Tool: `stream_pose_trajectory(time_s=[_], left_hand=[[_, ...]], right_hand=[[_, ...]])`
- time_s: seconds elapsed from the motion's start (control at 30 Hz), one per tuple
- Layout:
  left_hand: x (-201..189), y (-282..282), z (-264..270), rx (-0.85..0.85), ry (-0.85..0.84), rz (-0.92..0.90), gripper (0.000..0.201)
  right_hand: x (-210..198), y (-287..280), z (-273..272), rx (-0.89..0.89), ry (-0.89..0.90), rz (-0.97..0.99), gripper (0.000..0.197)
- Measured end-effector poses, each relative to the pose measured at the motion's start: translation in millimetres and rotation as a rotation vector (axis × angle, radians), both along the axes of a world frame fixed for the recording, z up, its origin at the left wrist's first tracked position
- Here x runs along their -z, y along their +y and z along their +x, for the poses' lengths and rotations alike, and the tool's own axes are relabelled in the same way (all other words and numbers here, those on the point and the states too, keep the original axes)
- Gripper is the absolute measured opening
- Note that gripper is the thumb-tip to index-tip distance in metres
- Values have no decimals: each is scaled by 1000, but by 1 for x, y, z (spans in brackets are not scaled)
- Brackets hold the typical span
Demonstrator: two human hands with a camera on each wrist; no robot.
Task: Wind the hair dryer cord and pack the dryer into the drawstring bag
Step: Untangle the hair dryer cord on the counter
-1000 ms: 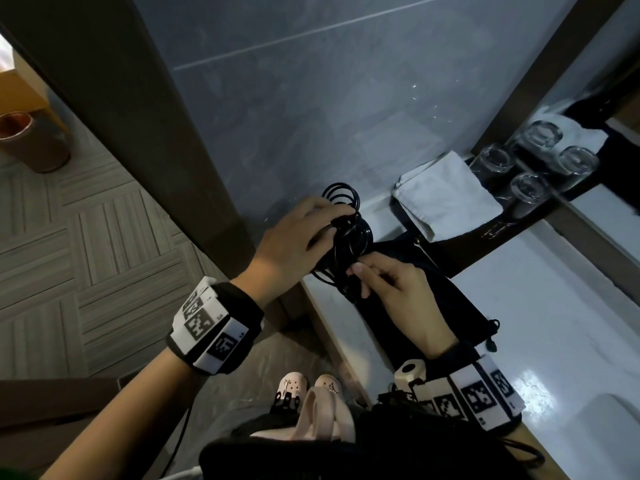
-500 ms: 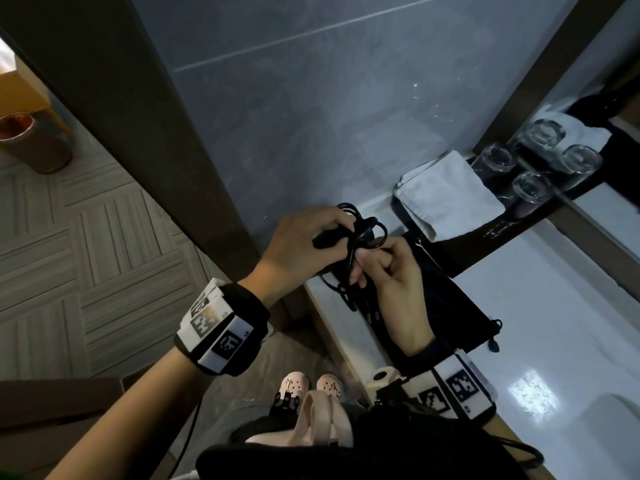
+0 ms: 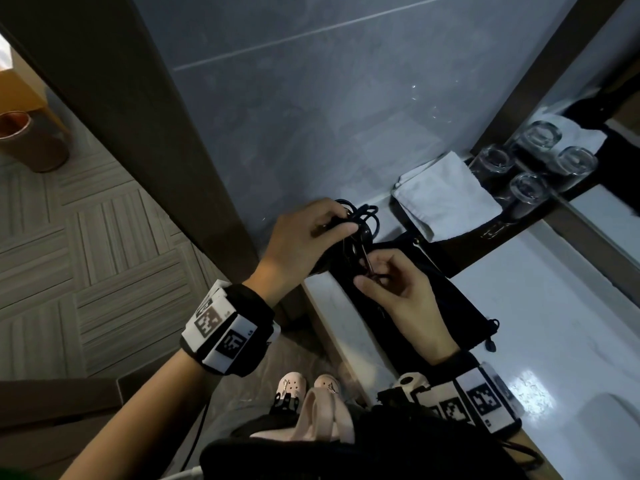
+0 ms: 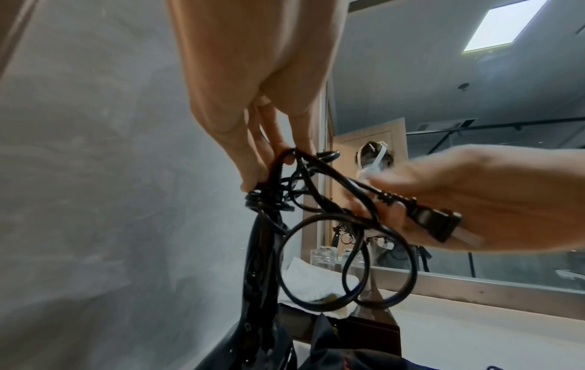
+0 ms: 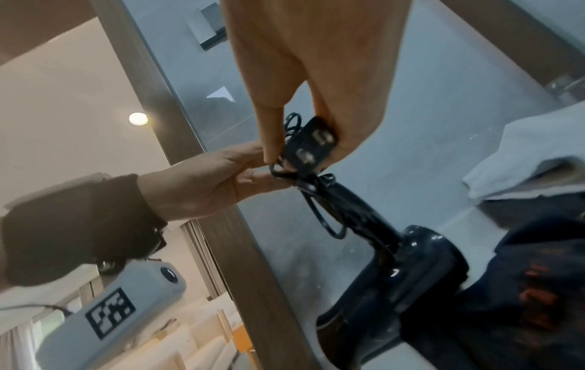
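A black hair dryer [image 5: 395, 275] stands with its handle [image 4: 258, 262] up, its head at the counter by the wall. My left hand [image 3: 311, 233] grips the handle's top and the black cord [image 4: 316, 250] coiled there. The cord's loops hang loose below my fingers. My right hand [image 3: 398, 292] pinches the black plug [image 4: 433, 220] [image 5: 310, 147] at the cord's end, just beside the left hand. The dark drawstring bag [image 3: 433, 306] lies flat on the white counter under my right hand, its drawstring ends [image 3: 491, 334] toward the right.
A folded white towel [image 3: 443, 199] lies on a dark tray [image 3: 467, 258] behind the bag. Several upturned glasses [image 3: 526, 192] stand by the mirror [image 4: 475, 125]. The grey wall [image 3: 311, 116] is close on the left. The counter's front edge [image 3: 325, 327] drops to the floor.
The right hand has drawn back from the coil toward me with the plug end. The left hand has stayed at the handle's top, where the cord's loops now hang looser.
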State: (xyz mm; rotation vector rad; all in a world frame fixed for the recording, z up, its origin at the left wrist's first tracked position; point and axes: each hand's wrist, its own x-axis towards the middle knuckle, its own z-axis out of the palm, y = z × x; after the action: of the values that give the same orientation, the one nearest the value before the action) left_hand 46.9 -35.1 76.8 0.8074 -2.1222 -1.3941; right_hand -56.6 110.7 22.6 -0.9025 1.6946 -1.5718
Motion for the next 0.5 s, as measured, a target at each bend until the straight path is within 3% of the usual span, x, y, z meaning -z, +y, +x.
stream_pose_trajectory(time_s=[0.17, 0.27, 0.5], left_hand=[[-2, -3, 0, 0, 45, 14, 10], [1, 0, -2, 59, 8, -8, 12], [4, 12, 1, 102, -32, -145, 15]], right_hand=[[-4, 12, 1, -93, 61, 53, 21], [-4, 10, 2, -23, 151, 46, 19], [-4, -2, 2, 100, 144, 21, 26]])
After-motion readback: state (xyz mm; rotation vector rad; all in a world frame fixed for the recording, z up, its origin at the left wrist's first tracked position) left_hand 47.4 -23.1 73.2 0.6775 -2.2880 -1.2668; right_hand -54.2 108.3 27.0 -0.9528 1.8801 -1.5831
